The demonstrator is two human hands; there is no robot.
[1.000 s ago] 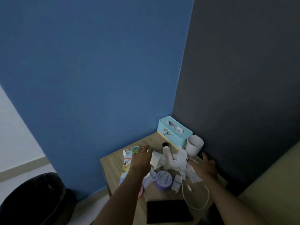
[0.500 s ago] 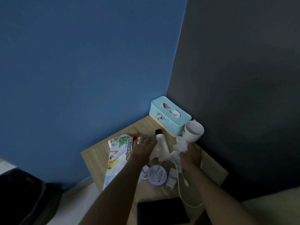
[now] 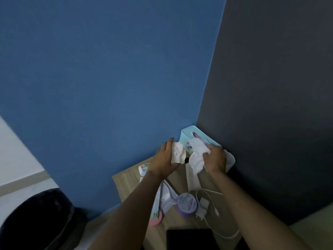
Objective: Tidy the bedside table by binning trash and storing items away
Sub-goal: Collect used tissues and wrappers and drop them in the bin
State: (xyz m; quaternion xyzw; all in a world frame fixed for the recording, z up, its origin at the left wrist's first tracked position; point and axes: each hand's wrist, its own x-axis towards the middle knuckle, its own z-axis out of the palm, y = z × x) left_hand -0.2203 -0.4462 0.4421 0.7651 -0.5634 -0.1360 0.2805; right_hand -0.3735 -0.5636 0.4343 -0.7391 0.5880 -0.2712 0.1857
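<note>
Judging from how things lie, we are only at the start of this tidy-up: the first trash is in our hands and nothing has reached the bin yet

Taking the purple jar near the front of the bedside table as our landmark, the black bin stands on the floor far to its left, well apart from the table. Just left of the jar lie a long printed packet and a pink thing at the table's edge, partly hidden by our left forearm

Above the jar and raised off the table, our left hand is closed around a crumpled off-white tissue, and our right hand pinches a second, looser white tissue. Behind them, in the corner beyond the jar, sits the light blue tissue box, with what we take to be a white cup half hidden behind the right hand

Just right of the jar rest a white charger and its looping cable; in front of the jar lies a dark flat slab, likely a tablet

So what is left, as we judge it: carry both tissues to the bin, then store the packet, jar, charger and the rest
</note>
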